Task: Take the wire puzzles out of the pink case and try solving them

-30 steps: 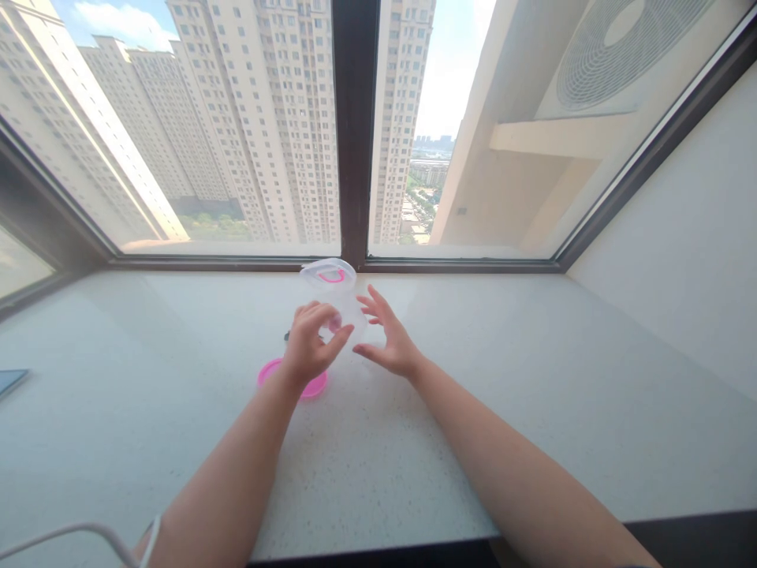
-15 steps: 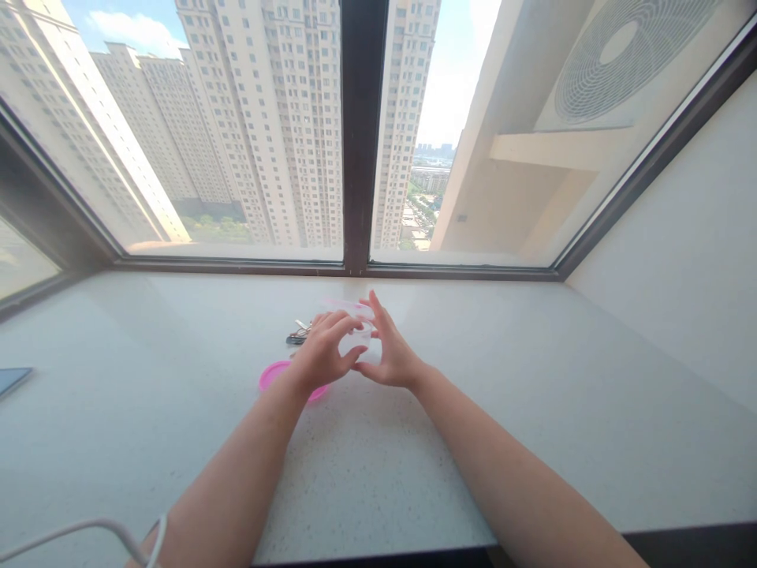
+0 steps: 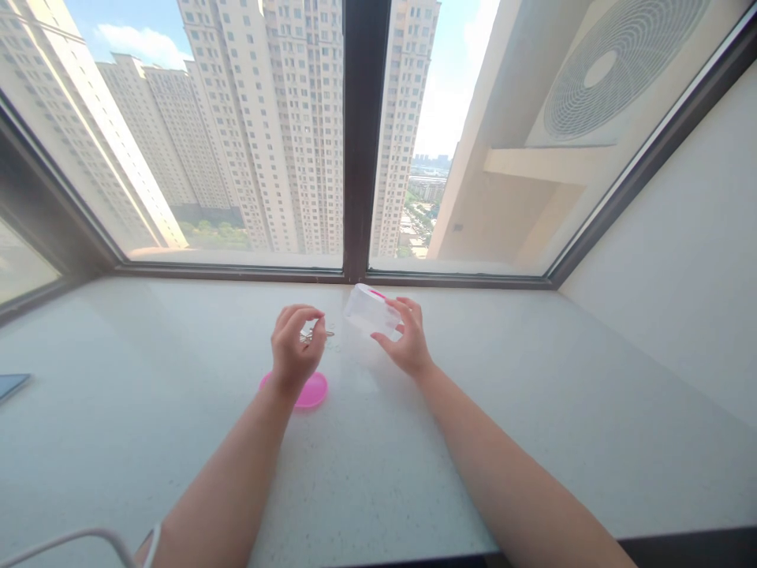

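Observation:
My right hand [image 3: 408, 339] grips a clear plastic tub [image 3: 367, 312] by its near right side, thumb below and fingers around it. The tub is tilted above the sill, and a bit of bright pink shows at its upper edge. To its left, my left hand [image 3: 296, 341] is closed in a pinch, thumb against fingertips; anything between them is too small to make out. Small thin loose items [image 3: 326, 334] lie behind the left fingers, partly hidden. A round pink lid [image 3: 313, 391] lies flat under my left wrist, which covers part of it.
The pale speckled windowsill [image 3: 378, 457] runs to the dark window frame [image 3: 359, 158]. A white wall [image 3: 668, 292] borders it on the right. A blue-grey flat object [image 3: 12, 385] lies at the far left. A white cable [image 3: 88, 535] passes by my left forearm.
My hands have moved apart. The left has drawn back to the left, off the tub. The tub has stayed in the right hand and is now tilted.

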The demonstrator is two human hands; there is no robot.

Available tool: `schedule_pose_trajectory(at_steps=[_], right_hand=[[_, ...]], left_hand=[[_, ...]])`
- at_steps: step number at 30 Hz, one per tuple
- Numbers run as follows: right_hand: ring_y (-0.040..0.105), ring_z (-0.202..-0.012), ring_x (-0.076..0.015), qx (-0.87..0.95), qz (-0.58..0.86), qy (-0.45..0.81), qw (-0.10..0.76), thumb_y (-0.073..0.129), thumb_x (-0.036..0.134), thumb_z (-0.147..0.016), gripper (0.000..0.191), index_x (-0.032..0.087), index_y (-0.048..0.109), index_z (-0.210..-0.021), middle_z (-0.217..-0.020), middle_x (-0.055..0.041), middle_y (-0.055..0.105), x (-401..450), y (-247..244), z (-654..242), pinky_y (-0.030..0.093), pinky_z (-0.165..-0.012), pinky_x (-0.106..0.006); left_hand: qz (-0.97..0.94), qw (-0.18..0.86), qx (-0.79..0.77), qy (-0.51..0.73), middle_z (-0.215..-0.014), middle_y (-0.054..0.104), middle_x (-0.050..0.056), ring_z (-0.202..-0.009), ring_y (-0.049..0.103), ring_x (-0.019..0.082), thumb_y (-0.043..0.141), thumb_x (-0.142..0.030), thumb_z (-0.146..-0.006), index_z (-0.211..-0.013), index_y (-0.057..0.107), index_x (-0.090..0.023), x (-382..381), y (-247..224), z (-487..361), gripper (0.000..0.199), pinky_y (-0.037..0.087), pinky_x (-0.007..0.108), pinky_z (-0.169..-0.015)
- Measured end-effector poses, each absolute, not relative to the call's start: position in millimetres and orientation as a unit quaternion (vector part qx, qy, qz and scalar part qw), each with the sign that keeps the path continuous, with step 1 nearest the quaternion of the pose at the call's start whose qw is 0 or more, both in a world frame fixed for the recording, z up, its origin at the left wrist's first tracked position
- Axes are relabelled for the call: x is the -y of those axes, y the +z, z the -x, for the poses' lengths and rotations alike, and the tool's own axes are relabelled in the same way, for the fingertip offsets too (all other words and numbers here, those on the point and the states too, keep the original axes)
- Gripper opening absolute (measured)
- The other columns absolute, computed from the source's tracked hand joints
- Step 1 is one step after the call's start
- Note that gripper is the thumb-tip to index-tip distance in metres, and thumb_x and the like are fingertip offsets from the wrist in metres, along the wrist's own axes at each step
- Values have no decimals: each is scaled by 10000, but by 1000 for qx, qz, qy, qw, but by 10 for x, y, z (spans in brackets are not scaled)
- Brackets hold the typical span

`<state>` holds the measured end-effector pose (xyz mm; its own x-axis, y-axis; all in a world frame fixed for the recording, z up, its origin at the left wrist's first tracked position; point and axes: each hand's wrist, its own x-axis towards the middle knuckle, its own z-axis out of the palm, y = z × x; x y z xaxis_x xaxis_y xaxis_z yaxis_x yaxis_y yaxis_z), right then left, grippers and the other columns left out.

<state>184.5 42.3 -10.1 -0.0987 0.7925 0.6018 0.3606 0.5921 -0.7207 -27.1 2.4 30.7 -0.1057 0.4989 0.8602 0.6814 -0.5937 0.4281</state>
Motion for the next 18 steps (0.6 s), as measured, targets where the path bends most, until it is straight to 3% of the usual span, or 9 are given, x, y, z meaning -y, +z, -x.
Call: schedule_pose_trajectory(at_steps=[3,9,18], right_hand=[[384,-1215,-295,706,438,166,531,683,187,-686,635,284,431,-1260,-1367,-119,235,-533,-183,-1867,495,-870,-467],[369,-1230,-294,762,442,97,464,639,96,-649,653,234,434,-1254,-1305,-130,311,-744,-273,-1802,365,-1017,-494],[374,-1243,-261,830,367,107,406,554,38,-673,613,216,426,-1245,-1338,-130,315,-1059,-250,-1344,340,-1026,-447]], left_hand=[[665,69,461,-583,-783,610,34,-789,564,192,548,-143,-765,-786,587,-195,-57,287,286,69,462,353,-773],[778,-23,422,-465,-736,593,27,-733,545,177,511,-129,-785,-780,582,-192,-38,233,150,95,453,322,-717],[822,-13,392,-413,-830,616,48,-820,553,201,531,-132,-769,-815,588,-197,35,239,43,98,445,362,-785]])
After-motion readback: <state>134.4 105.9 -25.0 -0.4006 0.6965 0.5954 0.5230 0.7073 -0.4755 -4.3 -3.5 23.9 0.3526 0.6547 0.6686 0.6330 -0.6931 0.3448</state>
